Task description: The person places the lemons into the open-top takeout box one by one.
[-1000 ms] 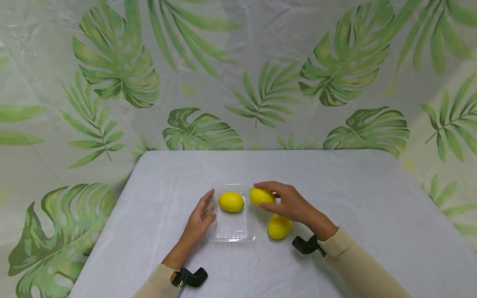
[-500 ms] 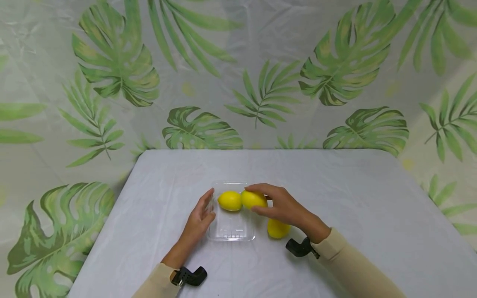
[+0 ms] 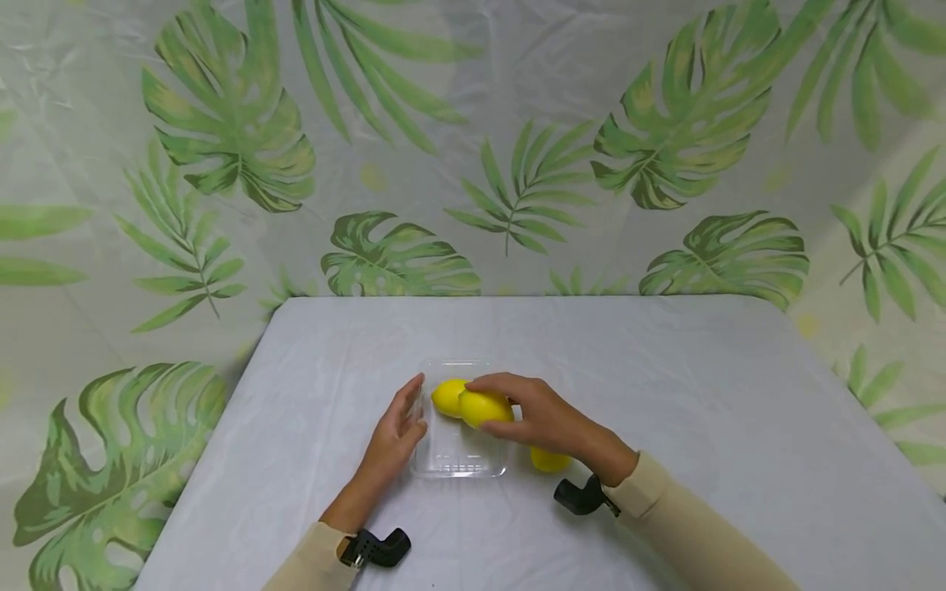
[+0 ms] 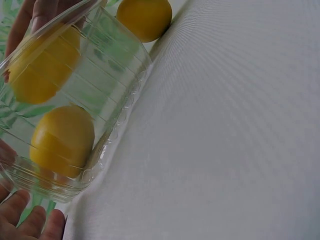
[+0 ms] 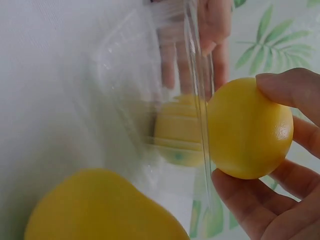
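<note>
My right hand [image 3: 554, 417] holds a yellow lemon [image 3: 485, 410] between thumb and fingers, over the clear plastic container [image 3: 451, 451]. In the right wrist view this held lemon [image 5: 250, 130] is at the level of the container's rim. A second lemon [image 4: 64, 141] lies inside the container, partly covered by the held one in the head view. My left hand [image 3: 395, 433] rests at the container's left side, its fingers extended along the wall. To the right of the container a third lemon [image 3: 549, 460] sits on the table, partly hidden by my right hand.
A white cloth covers the table [image 3: 665, 369]. Behind it hangs a pale curtain [image 3: 532, 66] with a green leaf print. A black wrist camera [image 3: 580, 496] sits on the right wrist and another camera [image 3: 384, 547] on the left.
My right hand has carried its lemon leftward, from beside the container's right edge to over its inside, overlapping the lemon in it. The left hand has stayed in place.
</note>
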Available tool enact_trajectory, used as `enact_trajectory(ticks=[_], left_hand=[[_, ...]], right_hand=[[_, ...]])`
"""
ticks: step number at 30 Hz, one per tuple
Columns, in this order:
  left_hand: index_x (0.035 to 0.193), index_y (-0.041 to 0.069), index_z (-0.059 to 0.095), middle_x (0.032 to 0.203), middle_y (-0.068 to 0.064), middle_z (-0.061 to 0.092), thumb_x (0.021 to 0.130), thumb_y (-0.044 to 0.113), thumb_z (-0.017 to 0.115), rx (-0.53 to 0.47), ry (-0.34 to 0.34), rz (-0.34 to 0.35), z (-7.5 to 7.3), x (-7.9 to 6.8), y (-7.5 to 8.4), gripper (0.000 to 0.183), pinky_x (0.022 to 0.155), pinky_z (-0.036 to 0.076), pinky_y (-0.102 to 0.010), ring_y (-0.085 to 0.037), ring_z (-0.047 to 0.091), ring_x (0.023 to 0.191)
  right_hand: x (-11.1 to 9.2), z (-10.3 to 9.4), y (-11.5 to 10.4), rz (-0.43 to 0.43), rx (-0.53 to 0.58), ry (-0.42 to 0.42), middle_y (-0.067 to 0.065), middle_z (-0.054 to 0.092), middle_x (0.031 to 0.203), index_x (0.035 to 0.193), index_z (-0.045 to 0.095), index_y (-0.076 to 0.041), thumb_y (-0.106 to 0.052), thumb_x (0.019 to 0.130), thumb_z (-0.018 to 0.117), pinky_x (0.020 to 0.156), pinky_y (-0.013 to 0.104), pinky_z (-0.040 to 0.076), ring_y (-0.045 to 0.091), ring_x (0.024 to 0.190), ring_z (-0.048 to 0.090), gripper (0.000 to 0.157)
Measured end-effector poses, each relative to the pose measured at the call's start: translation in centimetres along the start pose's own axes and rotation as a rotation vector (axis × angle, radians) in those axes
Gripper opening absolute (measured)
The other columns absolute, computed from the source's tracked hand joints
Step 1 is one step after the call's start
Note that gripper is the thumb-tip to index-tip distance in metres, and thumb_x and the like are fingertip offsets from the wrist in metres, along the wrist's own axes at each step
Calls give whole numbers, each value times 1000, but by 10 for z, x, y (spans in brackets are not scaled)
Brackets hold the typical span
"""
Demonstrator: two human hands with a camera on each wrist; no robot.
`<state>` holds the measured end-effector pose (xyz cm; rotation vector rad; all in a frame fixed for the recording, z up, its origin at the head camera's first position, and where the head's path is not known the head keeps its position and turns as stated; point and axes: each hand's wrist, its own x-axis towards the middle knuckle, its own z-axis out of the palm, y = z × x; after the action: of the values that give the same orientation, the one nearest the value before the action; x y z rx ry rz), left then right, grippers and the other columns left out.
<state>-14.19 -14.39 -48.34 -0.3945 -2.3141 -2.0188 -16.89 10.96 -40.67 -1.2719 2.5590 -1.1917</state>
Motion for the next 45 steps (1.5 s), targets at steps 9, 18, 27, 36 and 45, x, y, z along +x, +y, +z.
enact_trajectory(ticks=[9, 18, 27, 36, 45], left_hand=[[150, 8, 30, 157, -11, 27, 90, -11, 46, 2, -8, 7, -1, -1, 6, 65, 113, 28, -43, -27, 25, 144], [150, 9, 30, 156, -10, 28, 91, -10, 46, 0, -7, 26, -1, 0, 0, 65, 112, 28, -44, -27, 26, 143], [151, 12, 30, 157, -8, 28, 92, -8, 47, 16, -11, 16, -2, -2, -1, 65, 112, 28, -42, -25, 26, 143], [150, 6, 30, 156, -14, 28, 90, -10, 47, 10, -10, 61, -4, -1, -3, 64, 111, 28, -47, -32, 25, 143], [150, 11, 32, 155, -10, 30, 91, -9, 48, -3, -8, 34, -2, 0, 0, 64, 112, 28, -46, -27, 26, 143]], right_hand=[[4, 7, -5, -20, -12, -23, -1, 57, 132, 134, 56, -11, -19, 87, 72, 97, 31, 49, 15, 118, 54, 50], [8, 11, -12, -33, -44, -34, 0, 58, 131, 133, 56, -9, -18, 86, 72, 102, 33, 45, 16, 120, 54, 50], [10, 21, -11, -68, -61, -57, -1, 57, 133, 132, 57, -11, -16, 85, 73, 103, 34, 44, 16, 122, 52, 50], [12, 27, -12, -125, -85, -46, -1, 58, 133, 130, 59, -11, -17, 85, 74, 103, 32, 44, 14, 122, 51, 48], [10, 30, -14, -118, -106, -62, 0, 59, 131, 128, 60, -10, -17, 84, 74, 107, 34, 40, 14, 123, 52, 47]])
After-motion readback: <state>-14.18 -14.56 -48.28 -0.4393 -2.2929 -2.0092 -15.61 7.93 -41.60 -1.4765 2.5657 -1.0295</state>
